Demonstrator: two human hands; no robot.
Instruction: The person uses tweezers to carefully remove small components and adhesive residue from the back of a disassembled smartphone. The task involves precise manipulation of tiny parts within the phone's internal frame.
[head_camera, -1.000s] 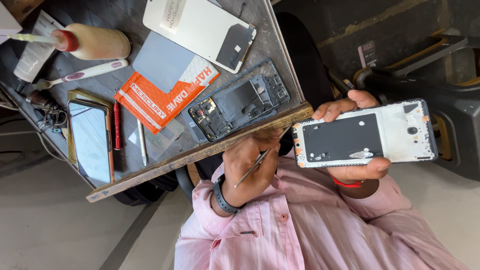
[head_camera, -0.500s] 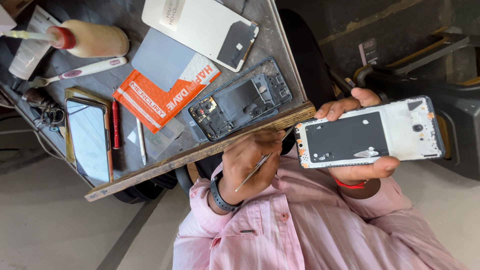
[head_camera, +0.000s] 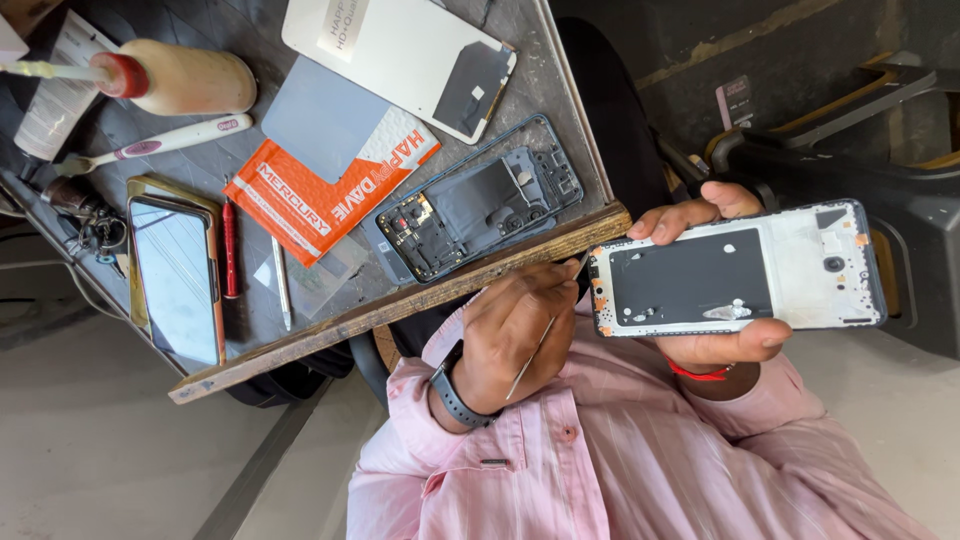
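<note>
Head view: white phone frame is held in the air off the counter, at 3 o'clock in the picture, inner face up. Right hand clamps its long edges. Left hand, at the frame's 9 o'clock, pinches a thin metal tool. Judgement: work the tip shallow at the short edge, with a firm grip. An opened phone body lies on the counter at 10 o'clock.

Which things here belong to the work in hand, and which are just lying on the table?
In hand:
white-and-black phone frame, gripped by the right hand
thin metal tool, in the left hand

Lying about:
opened dark phone body
white back panel
orange packet
white toothbrush
beige bottle
gold-edged phone
</note>
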